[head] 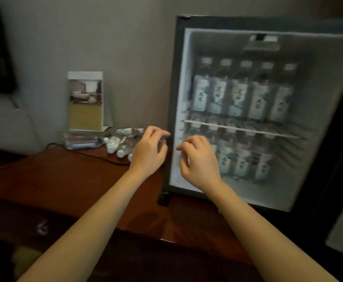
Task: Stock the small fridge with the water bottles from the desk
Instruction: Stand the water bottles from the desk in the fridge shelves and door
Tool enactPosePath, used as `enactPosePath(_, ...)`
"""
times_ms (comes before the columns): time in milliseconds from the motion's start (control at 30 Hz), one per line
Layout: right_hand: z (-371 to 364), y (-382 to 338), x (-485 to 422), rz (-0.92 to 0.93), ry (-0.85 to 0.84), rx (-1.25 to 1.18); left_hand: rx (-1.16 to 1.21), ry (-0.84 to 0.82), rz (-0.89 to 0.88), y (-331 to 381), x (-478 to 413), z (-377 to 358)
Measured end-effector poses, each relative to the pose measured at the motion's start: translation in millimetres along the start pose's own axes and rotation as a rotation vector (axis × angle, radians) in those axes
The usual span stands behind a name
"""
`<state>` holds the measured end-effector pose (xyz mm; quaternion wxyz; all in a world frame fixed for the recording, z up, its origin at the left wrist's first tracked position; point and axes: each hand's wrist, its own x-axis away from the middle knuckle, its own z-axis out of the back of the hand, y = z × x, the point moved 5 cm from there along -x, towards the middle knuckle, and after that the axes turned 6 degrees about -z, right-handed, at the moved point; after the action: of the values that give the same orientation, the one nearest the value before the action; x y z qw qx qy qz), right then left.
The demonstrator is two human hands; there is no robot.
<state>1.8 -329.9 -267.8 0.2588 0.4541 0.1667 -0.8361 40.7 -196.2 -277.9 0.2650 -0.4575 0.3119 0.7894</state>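
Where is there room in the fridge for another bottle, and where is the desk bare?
Fridge: the bottom looks bare right of the lower bottles, toward the right wall; the upper shelf is filled by a five-bottle row. Desk: open wood in front of the cable. Crowded between leaflet stand and fridge, where loose bottles lie.

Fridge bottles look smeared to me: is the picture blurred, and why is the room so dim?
Head view: motion blur smears the labelled clear plastic water bottles in the small black fridge, whose white inside is the brightest area; head view again: the reddish-brown wooden desk and grey wall lie dim, and the wide lens skews the fridge's outline.
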Motion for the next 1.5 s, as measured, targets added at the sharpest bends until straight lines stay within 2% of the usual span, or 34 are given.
enactPosePath(200, -116, -42, -11, 0.005, -0.239, -0.109, -0.171, -0.017, 0.284, -116, 51, 47)
enactPosePath(367, -202, -50, -27, -0.041, -0.348, -0.133, -0.218, -0.096, 0.454, -197, 84, 60)
enactPosePath(667, -348, -51, -74, -0.17, -0.563, -0.089, -0.379, -0.355, 0.69, -346, 72, 49)
enactPosePath(900, -425, -40, -107, -0.197, -0.663, 0.021, -0.672, -0.535, 0.698, -448, 19, 35)
enactPosePath(1067, -446, -33, -108, -0.227, -0.665, 0.039, -0.757, -0.702, 0.822, -503, 18, 34)
enactPosePath(1233, -445, -32, -105, -0.227, -0.659, 0.007, -0.77, -0.66, 0.809, -516, 22, 44)
enactPosePath(1333, -439, -34, -104, -0.23, -0.694, -0.006, -0.84, -0.652, 0.72, -501, 21, 44)
enactPosePath(1500, -412, -38, -105, -0.208, -0.69, -0.046, -0.993, -0.502, 0.534, -461, 22, 60)
